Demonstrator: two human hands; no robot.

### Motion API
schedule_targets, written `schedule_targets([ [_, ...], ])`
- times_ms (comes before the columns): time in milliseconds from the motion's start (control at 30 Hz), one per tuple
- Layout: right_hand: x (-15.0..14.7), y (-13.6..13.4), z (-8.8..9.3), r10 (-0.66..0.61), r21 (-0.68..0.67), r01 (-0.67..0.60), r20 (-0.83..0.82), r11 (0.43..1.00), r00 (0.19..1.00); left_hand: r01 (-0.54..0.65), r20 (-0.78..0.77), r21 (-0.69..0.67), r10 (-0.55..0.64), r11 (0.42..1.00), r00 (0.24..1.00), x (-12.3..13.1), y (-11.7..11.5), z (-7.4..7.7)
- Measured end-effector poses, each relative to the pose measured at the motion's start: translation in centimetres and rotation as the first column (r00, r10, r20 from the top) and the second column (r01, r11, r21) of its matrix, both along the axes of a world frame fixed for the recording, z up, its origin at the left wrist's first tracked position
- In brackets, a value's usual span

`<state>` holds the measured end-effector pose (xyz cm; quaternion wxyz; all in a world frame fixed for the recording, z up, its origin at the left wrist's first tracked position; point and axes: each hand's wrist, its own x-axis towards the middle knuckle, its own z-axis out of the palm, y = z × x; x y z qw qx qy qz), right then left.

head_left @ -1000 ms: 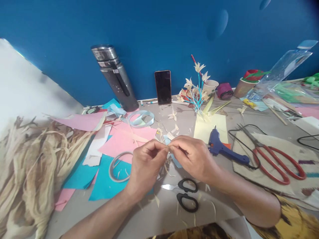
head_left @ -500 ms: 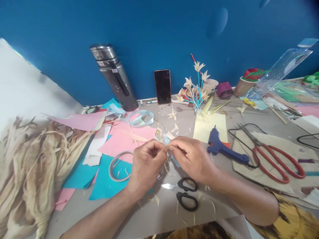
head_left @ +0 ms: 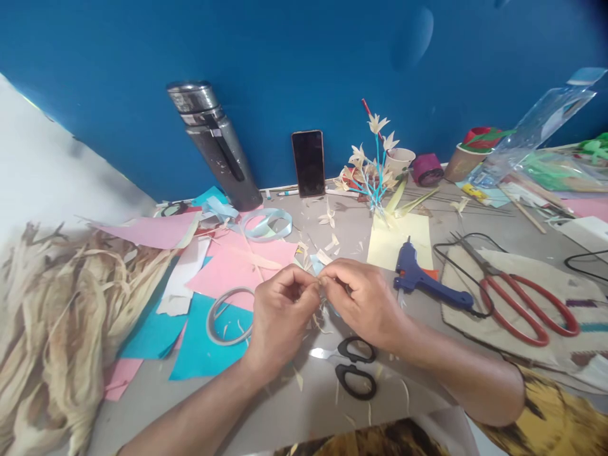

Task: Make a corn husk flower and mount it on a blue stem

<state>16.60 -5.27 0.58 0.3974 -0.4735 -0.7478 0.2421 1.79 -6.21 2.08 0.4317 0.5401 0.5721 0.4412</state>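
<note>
My left hand (head_left: pixel 280 313) and my right hand (head_left: pixel 363 301) meet above the table's middle, fingertips pinched together on a small pale dried-leaf piece (head_left: pixel 321 283). Most of that piece is hidden by the fingers. A light-blue strip (head_left: pixel 315 264) peeks out just behind the fingertips. Black-handled scissors (head_left: pixel 352 370) lie on the table just below my hands. A ring of tape (head_left: pixel 227 316) rests on teal paper to the left of my left hand. A blue glue gun (head_left: pixel 422 278) lies to the right of my right hand.
A heap of dried husk fibres (head_left: pixel 61 316) fills the left. Pink and teal paper sheets (head_left: pixel 247 263) lie behind my hands. A steel flask (head_left: pixel 213 142), a phone (head_left: pixel 308 163) and a husk-flower bouquet (head_left: pixel 373 168) stand by the blue wall. Red-handled scissors (head_left: pixel 522 297) lie right.
My hands stay pinched together on the small piece, with only slight finger shifts. The view has drifted a little.
</note>
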Motion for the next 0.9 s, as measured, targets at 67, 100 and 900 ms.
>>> schedule_targets([
  [67,0.13,0.09,-0.07,0.017,-0.008,-0.017,0.004,1.0,1.0,0.001,0.031,-0.033,0.0,0.999,1.0,-0.05,0.1,0.0],
  [100,0.21,0.14,-0.1,0.028,-0.007,-0.028,0.012,1.0,1.0,0.001,0.043,-0.051,0.001,0.999,0.999,-0.11,0.15,0.01],
  [900,0.4,0.22,-0.32,0.045,0.025,-0.051,0.212,0.998,0.976,0.008,0.048,-0.125,-0.002,0.992,0.999,-0.32,0.27,0.05],
])
